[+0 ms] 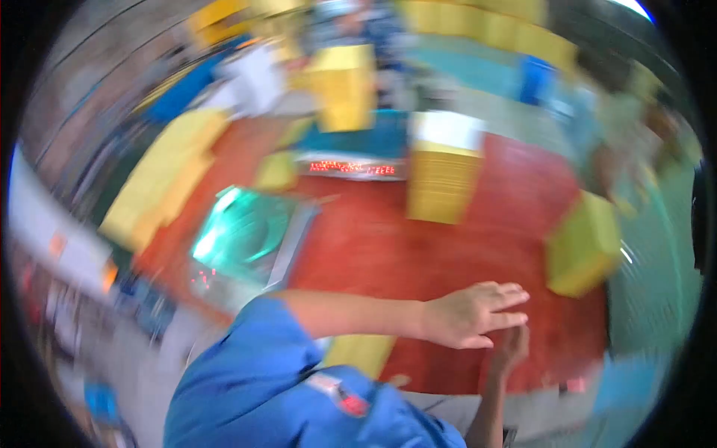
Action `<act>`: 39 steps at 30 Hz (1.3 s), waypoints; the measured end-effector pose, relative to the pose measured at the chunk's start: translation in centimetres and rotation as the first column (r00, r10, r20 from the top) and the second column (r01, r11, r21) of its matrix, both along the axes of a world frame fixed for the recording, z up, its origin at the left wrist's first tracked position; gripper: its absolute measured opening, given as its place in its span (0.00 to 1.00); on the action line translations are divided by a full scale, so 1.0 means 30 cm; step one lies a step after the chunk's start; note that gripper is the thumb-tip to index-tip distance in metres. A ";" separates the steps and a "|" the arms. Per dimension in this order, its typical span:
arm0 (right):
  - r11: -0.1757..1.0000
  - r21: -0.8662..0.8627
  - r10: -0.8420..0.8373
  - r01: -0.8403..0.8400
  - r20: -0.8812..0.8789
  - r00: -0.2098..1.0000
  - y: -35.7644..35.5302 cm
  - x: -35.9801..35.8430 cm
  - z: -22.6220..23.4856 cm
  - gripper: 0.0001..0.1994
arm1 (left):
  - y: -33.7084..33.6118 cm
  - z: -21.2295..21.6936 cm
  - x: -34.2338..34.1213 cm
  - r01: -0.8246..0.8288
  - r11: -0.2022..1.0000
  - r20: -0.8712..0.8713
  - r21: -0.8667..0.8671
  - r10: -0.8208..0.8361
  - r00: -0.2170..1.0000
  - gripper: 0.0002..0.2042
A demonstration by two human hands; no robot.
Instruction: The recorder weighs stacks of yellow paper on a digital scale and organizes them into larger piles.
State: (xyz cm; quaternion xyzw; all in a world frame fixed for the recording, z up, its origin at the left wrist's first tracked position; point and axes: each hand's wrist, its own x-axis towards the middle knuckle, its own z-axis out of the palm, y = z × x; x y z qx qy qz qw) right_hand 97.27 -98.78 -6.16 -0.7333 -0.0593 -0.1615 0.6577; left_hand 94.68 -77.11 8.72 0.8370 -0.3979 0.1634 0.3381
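Above the red tabletop [358, 246], my left hand [470, 313] reaches across to the right with its fingers stretched out and nothing in them. Just beyond its fingertips, my right hand [514, 349] comes up from below, close to the left or touching it; its fingers are blurred and partly hidden. A yellow box [586, 246] stands at the table's right edge, nearest to both hands. Farther back is a tall yellow block with a white top [444, 183], its sides ribbed like a stack. Under my left forearm lies a flat yellow piece [362, 352].
A scale with a red lit display [351, 168] carries a yellow box [343, 86]. On the left sits another device with a shiny green top [243, 231]. Yellow flat pieces [168, 179] line the left edge. A blurred person [366, 26] is across the table.
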 end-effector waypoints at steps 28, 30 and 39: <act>0.166 0.109 0.969 -0.980 -0.201 0.142 2.338 -1.507 0.290 0.09 | 2.553 -0.211 -1.778 -0.998 -0.022 -0.229 0.051 0.973 -0.033 0.16; 0.170 0.221 0.964 -0.960 -0.237 0.116 2.519 -1.495 0.291 0.11 | 2.731 -0.244 -1.736 -1.000 0.010 -0.135 0.004 0.991 0.009 0.16; 0.517 -0.516 0.855 -0.682 0.287 0.431 3.285 -1.263 0.308 0.17 | 2.895 -0.380 -1.561 -0.970 -0.073 0.255 0.230 0.967 -0.013 0.23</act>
